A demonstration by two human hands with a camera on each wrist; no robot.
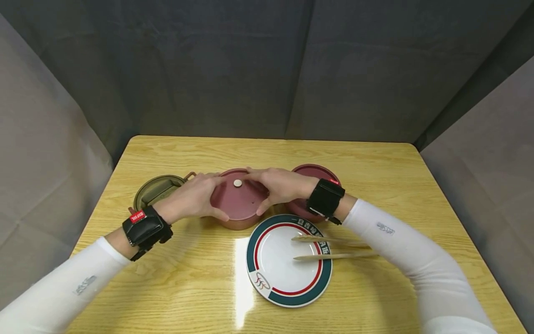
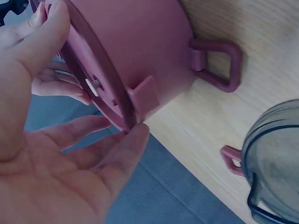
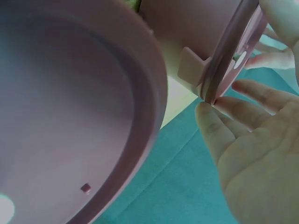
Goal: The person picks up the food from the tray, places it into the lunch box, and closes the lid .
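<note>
Grey fabric screens close in a light, grained wooden table (image 1: 375,185), and a person in white sleeves leans over it with a black strap on each wrist. In the middle of the table stands a round dusty-red plastic container with its lid (image 1: 238,199) on and a small white plug in the lid's centre. The left hand (image 1: 193,197) curls round the lid's rim from its side, thumb on the near edge. The right hand (image 1: 277,185) does the same from the other side, fingers over the far edge and thumb at the near rim. The left wrist view shows fingertips (image 2: 135,135) right at the lid's edge, beside a small tab on the wall.

Just behind the right wrist sits a second dusty-red round container (image 1: 313,174), half hidden. To the left lies an olive-green round lid with a clasp (image 1: 158,190). Nearer the person is a white plate with red and teal rings (image 1: 288,260), and a pair of pale wooden chopsticks (image 1: 329,248) rests across its right rim.

The risks look plain to me. If the lid sticks and then gives suddenly, the container could jerk or tip. The right wrist might knock the container behind it. An elbow dropping could catch the chopsticks and flick them off the plate.
</note>
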